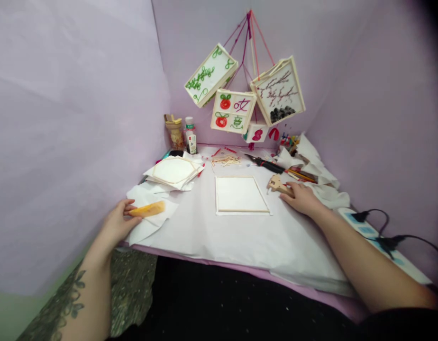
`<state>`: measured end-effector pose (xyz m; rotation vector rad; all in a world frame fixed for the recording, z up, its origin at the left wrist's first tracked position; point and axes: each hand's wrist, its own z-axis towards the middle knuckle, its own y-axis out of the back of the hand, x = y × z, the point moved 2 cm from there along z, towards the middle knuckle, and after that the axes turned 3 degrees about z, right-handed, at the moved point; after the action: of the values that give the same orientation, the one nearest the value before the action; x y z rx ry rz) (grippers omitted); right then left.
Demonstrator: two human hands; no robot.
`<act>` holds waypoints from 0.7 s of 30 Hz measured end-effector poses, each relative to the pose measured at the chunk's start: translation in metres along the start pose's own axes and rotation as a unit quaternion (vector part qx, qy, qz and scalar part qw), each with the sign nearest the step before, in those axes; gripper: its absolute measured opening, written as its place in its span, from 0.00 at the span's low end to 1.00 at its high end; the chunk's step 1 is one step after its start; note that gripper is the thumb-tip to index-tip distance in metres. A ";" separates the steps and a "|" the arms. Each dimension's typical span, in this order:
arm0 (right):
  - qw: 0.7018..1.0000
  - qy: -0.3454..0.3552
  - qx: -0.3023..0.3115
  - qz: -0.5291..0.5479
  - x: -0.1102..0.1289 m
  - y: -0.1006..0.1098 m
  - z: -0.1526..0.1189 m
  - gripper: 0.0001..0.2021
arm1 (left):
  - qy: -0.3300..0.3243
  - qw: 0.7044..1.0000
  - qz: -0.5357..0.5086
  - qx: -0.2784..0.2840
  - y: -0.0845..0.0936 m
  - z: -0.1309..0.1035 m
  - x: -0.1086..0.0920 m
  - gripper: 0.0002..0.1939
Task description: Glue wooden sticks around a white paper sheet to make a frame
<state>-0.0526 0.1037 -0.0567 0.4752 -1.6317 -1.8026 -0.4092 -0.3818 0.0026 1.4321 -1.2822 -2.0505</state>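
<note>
On the left, my left hand [121, 219] pinches one end of a flat, translucent yellow-orange strip [148, 209], possibly a comb. The strip lies over loose white paper [169, 207]. At the right, my right hand [304, 198] is closed around the handle of a tan hot glue gun [276, 183], which rests low over the table. Between the two hands lies a white rectangular panel [240, 193] edged with thin wooden sticks; neither hand touches it.
White papers with a stick hexagon [174, 169] are stacked at left. Behind lie thin sticks [226, 160] and black-handled pliers [265, 164]. Bottles [191, 137] stand at the back. Decorated panels [233, 111] hang above. A power strip [368, 232] with cables lies right.
</note>
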 end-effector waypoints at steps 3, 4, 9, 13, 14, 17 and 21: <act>1.000 0.006 0.001 0.002 -0.001 -0.001 0.000 0.29 | -0.007 1.000 0.012 0.024 0.000 0.000 -0.005 0.31; 1.000 0.006 0.003 0.003 0.000 -0.001 -0.001 0.29 | -0.009 1.000 0.016 0.025 0.001 -0.001 -0.007 0.30; 1.000 -0.001 0.013 -0.002 0.003 0.003 -0.002 0.29 | -0.013 0.999 -0.043 0.024 0.002 0.000 -0.019 0.29; 1.000 0.004 0.015 -0.005 0.004 0.004 -0.003 0.28 | -0.014 0.988 -0.148 0.041 -0.006 0.006 -0.027 0.25; 1.000 0.006 0.013 -0.005 0.003 0.003 -0.003 0.28 | -0.008 0.985 -0.168 0.045 -0.009 0.007 -0.028 0.24; 1.000 0.009 0.010 -0.004 0.002 0.002 -0.002 0.28 | 0.005 0.973 -0.225 0.054 -0.020 0.006 -0.031 0.21; 1.000 0.007 0.005 0.000 0.002 0.001 -0.003 0.28 | 0.018 0.954 -0.294 0.063 -0.031 0.002 -0.035 0.25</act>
<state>-0.0519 0.1006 -0.0556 0.4919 -1.6320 -1.7874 -0.3889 -0.3398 -0.0024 2.0997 -1.0727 -2.3056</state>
